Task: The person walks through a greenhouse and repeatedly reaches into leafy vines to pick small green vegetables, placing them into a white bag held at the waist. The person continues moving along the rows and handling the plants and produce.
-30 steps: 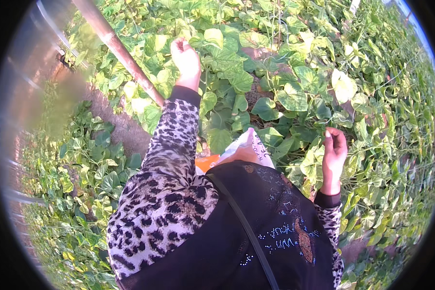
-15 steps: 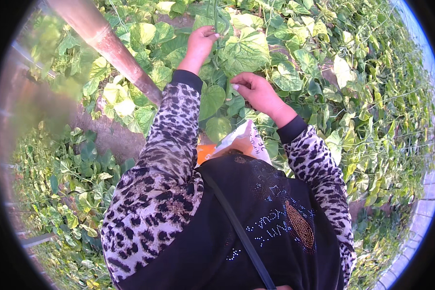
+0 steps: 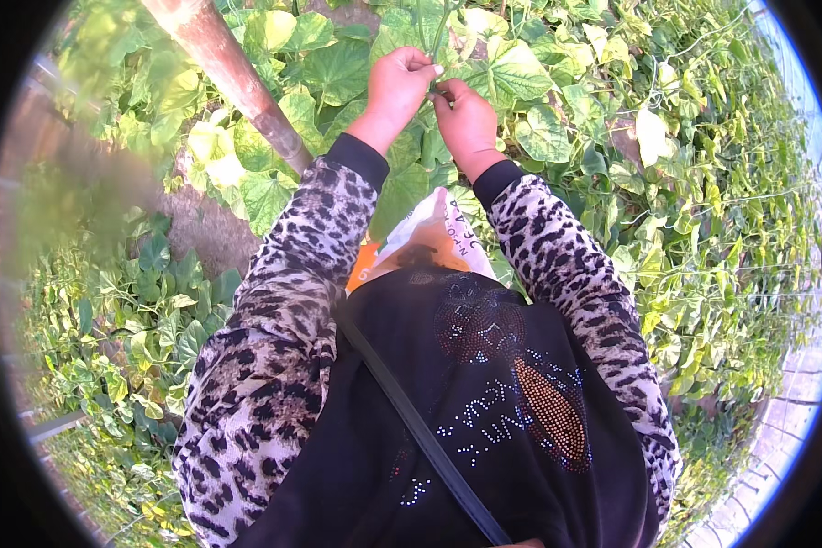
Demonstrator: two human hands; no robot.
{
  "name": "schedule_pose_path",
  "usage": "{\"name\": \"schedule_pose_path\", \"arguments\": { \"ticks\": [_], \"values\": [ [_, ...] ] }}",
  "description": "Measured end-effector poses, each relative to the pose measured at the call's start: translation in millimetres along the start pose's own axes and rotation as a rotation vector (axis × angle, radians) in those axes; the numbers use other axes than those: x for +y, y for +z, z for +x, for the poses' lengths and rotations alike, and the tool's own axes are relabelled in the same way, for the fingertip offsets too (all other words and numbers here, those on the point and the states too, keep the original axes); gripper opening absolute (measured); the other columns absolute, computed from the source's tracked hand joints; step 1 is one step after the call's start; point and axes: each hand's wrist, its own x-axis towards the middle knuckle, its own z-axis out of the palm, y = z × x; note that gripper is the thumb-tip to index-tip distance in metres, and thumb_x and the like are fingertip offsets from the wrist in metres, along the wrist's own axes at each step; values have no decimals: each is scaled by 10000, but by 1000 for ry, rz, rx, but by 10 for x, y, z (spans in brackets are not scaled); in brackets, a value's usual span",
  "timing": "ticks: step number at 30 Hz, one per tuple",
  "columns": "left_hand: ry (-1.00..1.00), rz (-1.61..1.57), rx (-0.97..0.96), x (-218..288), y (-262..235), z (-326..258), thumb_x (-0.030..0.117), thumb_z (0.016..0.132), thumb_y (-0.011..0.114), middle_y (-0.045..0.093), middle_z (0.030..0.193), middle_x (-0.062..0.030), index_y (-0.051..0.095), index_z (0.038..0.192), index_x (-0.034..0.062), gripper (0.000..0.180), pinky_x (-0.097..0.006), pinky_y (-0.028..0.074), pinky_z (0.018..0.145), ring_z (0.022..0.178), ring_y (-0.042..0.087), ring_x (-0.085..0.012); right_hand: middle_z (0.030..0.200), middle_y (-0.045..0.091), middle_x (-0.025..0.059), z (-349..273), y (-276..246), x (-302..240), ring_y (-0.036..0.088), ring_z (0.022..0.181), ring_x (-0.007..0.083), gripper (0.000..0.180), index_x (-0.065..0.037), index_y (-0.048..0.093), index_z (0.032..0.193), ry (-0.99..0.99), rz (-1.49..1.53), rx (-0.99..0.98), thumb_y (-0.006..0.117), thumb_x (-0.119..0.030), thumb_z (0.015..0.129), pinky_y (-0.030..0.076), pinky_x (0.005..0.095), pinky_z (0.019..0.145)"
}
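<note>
At twelve o'clock, the left hand (image 3: 399, 89) has its grip pinched on the green stem (image 3: 435, 35); just beside it at four o'clock, the right hand's (image 3: 468, 119) grip is unclear. Best steady the stem without tugging the leaves (image 3: 521, 71).

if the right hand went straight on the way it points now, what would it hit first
Probably the left hand, whose thumb tip sits just ahead of the right hand; a thin green vine stem shows past it, though depth is unclear.
</note>
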Motion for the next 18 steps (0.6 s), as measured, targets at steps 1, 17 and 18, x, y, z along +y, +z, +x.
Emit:
{"name": "schedule_pose_path", "arguments": {
  "ticks": [1,17,18],
  "values": [
    [11,2,1,-14,-16,7,94,813,793,717,840,-78,690,918,-14,183,-293,536,692,742,655,-132,910,721,110,12,27,-35,694,814,339,165,-139,687,980,-1,-4,50,667,-289,913,536,457,757],
    [-24,-107,-71,-287,-287,165,4,857,730,681,815,-33,636,928,1,118,-257,493,645,717,616,-95,857,694,47,-148,-214,-427,615,677,97,185,2,615,1020,-126,443,-75,706,-142,947,516,258,640],
    [-28,-145,-33,-367,-326,157,20,839,748,685,821,-44,645,923,-1,135,-268,500,658,729,615,-100,968,687,78,-181,-405,-699,620,751,102,241,-3,596,1090,-170,495,-65,721,-132,931,516,251,671]
  ]
}}
